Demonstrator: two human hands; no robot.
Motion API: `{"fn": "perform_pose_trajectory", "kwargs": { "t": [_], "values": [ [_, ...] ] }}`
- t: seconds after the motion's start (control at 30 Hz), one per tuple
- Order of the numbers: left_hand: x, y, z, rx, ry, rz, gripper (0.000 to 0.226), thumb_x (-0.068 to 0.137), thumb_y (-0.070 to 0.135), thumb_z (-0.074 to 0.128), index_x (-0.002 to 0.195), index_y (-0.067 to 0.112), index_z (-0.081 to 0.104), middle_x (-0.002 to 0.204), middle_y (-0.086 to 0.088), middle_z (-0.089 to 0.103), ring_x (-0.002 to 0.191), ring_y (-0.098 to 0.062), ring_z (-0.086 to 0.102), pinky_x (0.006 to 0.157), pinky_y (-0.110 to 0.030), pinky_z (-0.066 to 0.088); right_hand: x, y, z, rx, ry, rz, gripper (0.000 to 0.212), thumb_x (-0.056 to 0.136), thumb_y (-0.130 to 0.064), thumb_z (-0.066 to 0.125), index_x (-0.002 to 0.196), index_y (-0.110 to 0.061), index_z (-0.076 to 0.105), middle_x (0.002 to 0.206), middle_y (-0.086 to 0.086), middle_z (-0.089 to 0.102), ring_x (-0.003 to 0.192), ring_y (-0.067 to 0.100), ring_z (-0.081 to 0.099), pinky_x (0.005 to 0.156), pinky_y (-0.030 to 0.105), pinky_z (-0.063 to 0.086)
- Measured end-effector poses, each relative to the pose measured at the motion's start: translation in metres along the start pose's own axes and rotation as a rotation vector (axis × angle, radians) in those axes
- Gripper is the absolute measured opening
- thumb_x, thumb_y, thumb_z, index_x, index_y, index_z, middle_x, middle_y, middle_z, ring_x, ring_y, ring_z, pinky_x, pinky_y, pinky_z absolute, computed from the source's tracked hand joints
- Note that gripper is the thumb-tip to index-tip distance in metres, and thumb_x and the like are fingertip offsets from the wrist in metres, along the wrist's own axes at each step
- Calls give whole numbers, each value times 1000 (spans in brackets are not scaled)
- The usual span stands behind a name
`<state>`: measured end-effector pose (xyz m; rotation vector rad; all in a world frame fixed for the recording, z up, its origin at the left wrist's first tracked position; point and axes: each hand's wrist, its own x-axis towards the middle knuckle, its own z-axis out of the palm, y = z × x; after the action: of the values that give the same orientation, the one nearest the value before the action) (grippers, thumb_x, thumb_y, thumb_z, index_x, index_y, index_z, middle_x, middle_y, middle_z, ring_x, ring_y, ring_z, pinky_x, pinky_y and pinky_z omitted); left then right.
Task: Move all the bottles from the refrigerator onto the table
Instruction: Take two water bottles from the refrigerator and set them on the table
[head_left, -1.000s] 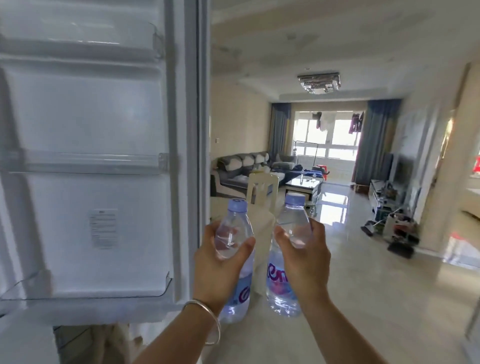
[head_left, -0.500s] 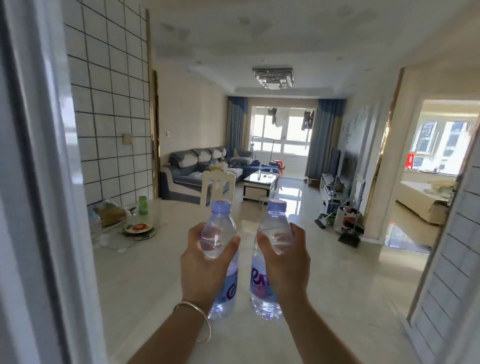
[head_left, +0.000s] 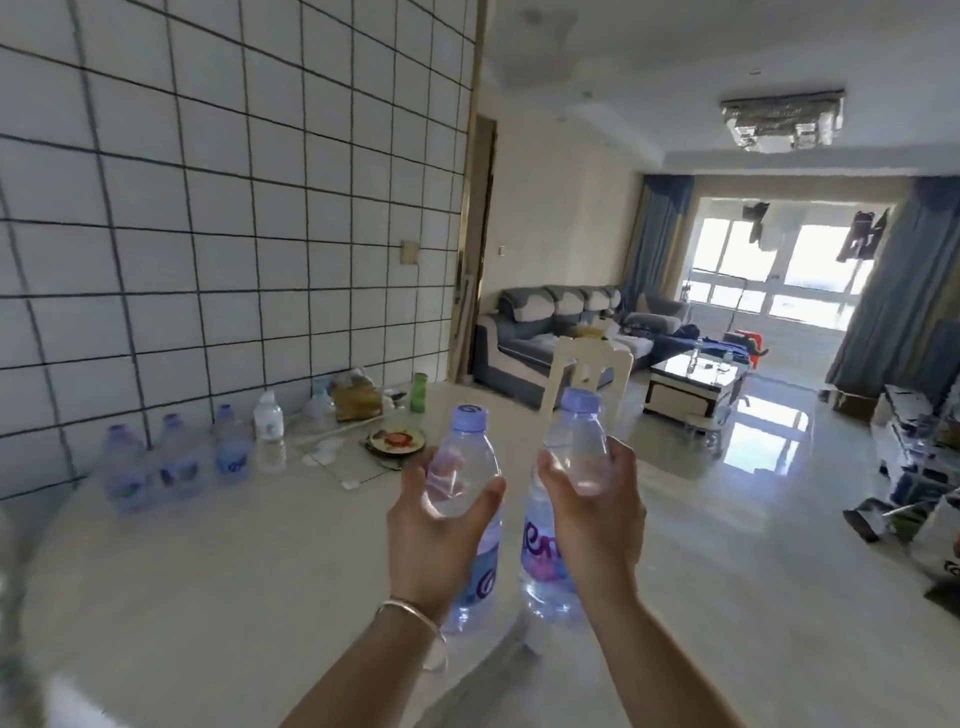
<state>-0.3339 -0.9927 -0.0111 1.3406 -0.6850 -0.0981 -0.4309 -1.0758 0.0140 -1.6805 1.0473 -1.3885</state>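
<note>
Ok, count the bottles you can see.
6. One in the left hand, one in the right hand, and four standing on the table by the tiled wall. The clutter behind may hide more.

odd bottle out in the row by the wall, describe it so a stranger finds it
Start at the tiled wall left of the table. A row of bottles stands at its foot. The white-capped bottle is at the row's right end, nearest the plate; its neighbours have purple caps and blue labels.
</note>
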Motion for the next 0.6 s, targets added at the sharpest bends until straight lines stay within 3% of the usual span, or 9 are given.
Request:
{"fn": "perform_pose_trajectory", "kwargs": {
  "t": [0.1, 0.17, 0.23, 0.43, 0.6],
  "values": [
    [36, -23, 6, 63, 126, -20, 38, 67, 35, 81, 93, 39, 54, 93, 13, 67, 87, -6, 64, 79, -23, 49, 39, 13, 40, 23, -149, -9, 53, 73, -44, 71, 119, -25, 50, 99, -10, 58, 86, 14, 54, 79, 32, 42],
    [59, -40, 2, 143, 213, -14, 39, 67, 36, 81, 90, 40, 50, 89, 14, 65, 86, -9, 64, 78, -24, 50, 59, 20, 74, 53, -228, -5, 51, 70, -47, 72, 111, -25, 52, 93, -7, 63, 84, 17, 60, 79, 37, 48],
    [79, -56, -7, 207, 271, -25, 41, 67, 38, 81, 94, 37, 49, 88, 12, 65, 86, -12, 64, 78, -26, 50, 70, 29, 111, 85, -300, -2, 51, 67, -49, 72, 107, -25, 51, 89, -4, 64, 86, 21, 63, 81, 43, 51],
    [140, -102, -53, 349, 430, -78, 49, 67, 46, 77, 104, 25, 51, 90, 9, 64, 86, -11, 62, 72, -16, 44, 75, 43, 223, 125, -524, -20, 53, 67, -49, 71, 112, -31, 48, 98, -3, 66, 90, 22, 63, 81, 43, 51],
    [200, -161, -109, 427, 531, -131, 57, 62, 56, 75, 104, 28, 49, 93, 4, 65, 87, -14, 61, 78, -26, 47, 68, 55, 324, 151, -680, -26, 56, 68, -47, 71, 117, -28, 53, 83, -8, 65, 85, 19, 64, 77, 39, 51]
  ]
}}
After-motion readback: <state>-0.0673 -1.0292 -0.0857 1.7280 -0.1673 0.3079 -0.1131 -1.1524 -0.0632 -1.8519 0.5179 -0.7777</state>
